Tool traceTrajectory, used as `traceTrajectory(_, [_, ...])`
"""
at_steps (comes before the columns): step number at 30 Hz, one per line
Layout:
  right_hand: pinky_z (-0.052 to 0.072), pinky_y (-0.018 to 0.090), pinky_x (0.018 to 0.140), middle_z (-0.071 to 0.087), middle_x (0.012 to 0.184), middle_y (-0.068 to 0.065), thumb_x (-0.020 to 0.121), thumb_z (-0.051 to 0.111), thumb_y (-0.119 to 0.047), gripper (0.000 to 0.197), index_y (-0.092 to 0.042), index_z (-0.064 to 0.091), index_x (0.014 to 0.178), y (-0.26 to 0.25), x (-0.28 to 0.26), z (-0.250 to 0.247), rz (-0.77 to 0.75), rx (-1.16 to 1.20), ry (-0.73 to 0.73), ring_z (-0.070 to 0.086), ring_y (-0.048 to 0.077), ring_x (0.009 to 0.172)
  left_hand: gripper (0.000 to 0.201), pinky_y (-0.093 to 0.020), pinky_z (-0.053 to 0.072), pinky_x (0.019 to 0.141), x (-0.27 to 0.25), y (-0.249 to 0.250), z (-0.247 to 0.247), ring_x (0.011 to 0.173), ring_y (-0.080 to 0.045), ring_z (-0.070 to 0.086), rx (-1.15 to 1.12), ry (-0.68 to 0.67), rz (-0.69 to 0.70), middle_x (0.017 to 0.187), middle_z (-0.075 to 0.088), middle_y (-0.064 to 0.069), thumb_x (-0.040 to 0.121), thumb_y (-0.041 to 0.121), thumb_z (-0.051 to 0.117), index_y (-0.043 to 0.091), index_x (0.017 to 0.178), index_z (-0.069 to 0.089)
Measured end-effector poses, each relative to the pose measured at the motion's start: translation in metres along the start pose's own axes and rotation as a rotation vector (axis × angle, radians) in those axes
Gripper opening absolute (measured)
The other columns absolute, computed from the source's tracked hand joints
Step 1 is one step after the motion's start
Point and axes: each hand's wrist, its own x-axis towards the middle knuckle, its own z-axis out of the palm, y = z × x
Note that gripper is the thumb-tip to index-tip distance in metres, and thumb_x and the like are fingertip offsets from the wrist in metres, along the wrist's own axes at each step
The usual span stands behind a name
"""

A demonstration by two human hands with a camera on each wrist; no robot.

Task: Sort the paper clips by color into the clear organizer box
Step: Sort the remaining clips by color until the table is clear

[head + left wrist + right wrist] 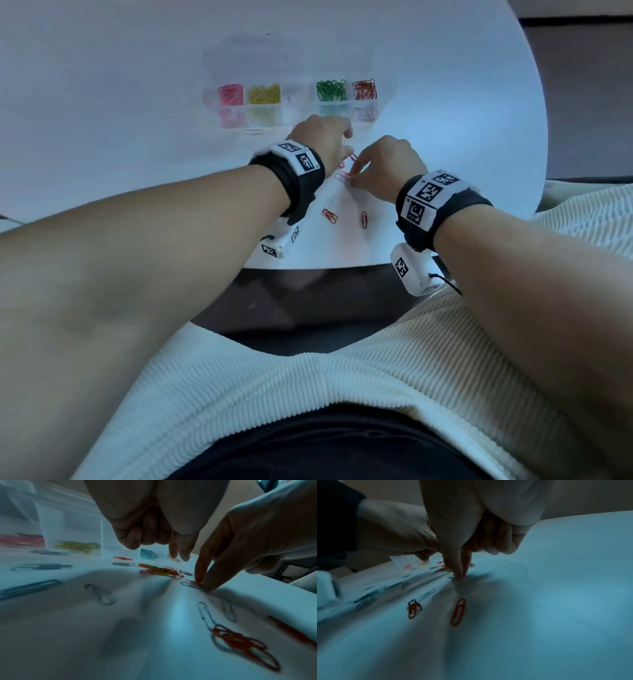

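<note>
Head view: right hand [387, 168] pinching red clip [346, 175] on table [462, 137]; left hand [325, 140] curled, grip unclear. Next: lift, carry to organizer box [376, 102] at 12 o'clock, red compartment.

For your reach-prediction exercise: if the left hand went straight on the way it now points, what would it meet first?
Probably the clear organizer box. The left hand points away from the person toward its near wall, around the green clips compartment. Depth is unclear, so loose clips may come first.

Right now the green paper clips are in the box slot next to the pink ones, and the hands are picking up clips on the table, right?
Not quite: the yellow paper clips sit next to the pink paper clips; the green paper clips lie further right, beside the red. The head view shows it.
</note>
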Motion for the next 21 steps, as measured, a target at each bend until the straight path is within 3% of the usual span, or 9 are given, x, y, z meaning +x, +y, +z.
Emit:
traceTrajectory(3, [0.055,0.028,0.068,0.07,0.091,0.005,0.077,0.075,-0.031,0.019,-0.019,0.074,0.091,-0.004,0.005,0.003,0.042,-0.026,-0.02,0.067,0.023,0.079,0.024,-0.032,0.045,0.084,0.01,0.002,0.002,0.103,-0.034,0.061,0.116,-0.045,0.031,0.117,0.063,-0.012,0.094,0.025,0.058,0.018,0.117,0.063])
traceTrajectory(6, [0.051,0.027,0.063,0.068,0.089,0.007,0.076,0.075,-0.032,0.027,-0.013,0.07,0.093,-0.007,0.007,0.005,0.054,-0.012,-0.046,0.067,0.025,0.079,0.018,-0.034,0.045,0.073,0.018,0.004,0.002,0.094,-0.035,0.063,0.26,-0.071,0.04,0.109,0.065,-0.014,0.092,0.016,0.058,0.014,0.109,0.064])
traceTrajectory(10, [0.042,0.026,0.059,0.063,0.086,0.009,0.077,0.068,-0.033,0.027,-0.01,0.064,0.089,-0.008,0.004,0.007,0.058,-0.029,-0.043,0.061,0.027,0.075,0.023,-0.033,0.044,0.069,0.023,0.003,0.002,0.091,-0.035,0.063,0.294,-0.083,0.039,0.105,0.065,-0.013,0.095,0.029,0.057,0.011,0.107,0.063])
traceTrajectory(13, [0.037,0.025,0.055,0.057,0.079,0.007,0.082,0.062,-0.033,0.023,-0.011,0.055,0.077,-0.008,0.001,0.003,0.041,-0.013,-0.066,0.055,0.027,0.073,0.024,-0.032,0.041,0.067,0.019,0.005,-0.001,0.087,-0.034,0.061,0.266,-0.088,0.036,0.103,0.065,-0.013,0.095,0.026,0.052,0.007,0.108,0.06])
traceTrajectory(16, [0.033,0.029,0.056,0.053,0.076,0.007,0.09,0.046,-0.028,0.026,-0.011,0.046,0.07,-0.008,-0.002,-0.005,0.047,0.095,-0.091,0.049,0.027,0.075,0.024,-0.034,0.035,0.065,0.006,0.01,-0.008,0.076,-0.031,0.048,0.07,-0.052,-0.032,0.088,0.053,-0.012,0.094,0.026,0.04,0.008,0.106,0.049])
traceTrajectory(19, [0.026,0.03,0.053,0.041,0.065,0.005,0.091,0.037,-0.019,0.028,-0.012,0.037,0.063,-0.011,-0.005,-0.015,0.098,0.315,-0.118,0.037,0.024,0.061,0.022,-0.032,0.031,0.059,-0.013,0.014,-0.016,0.067,-0.027,0.041,-0.241,-0.108,-0.128,0.071,0.047,-0.006,0.094,0.021,0.034,0.01,0.077,0.044])
traceTrajectory(21, [0.023,0.028,0.053,0.037,0.063,0.004,0.088,0.038,-0.018,0.024,-0.014,0.035,0.065,-0.012,-0.009,-0.018,0.162,0.465,-0.145,0.028,0.021,0.055,0.024,-0.027,0.027,0.052,-0.028,0.01,-0.015,0.051,-0.021,0.031,-0.624,-0.195,-0.255,0.053,0.041,-0.002,0.089,0.016,0.034,0.015,0.065,0.034])
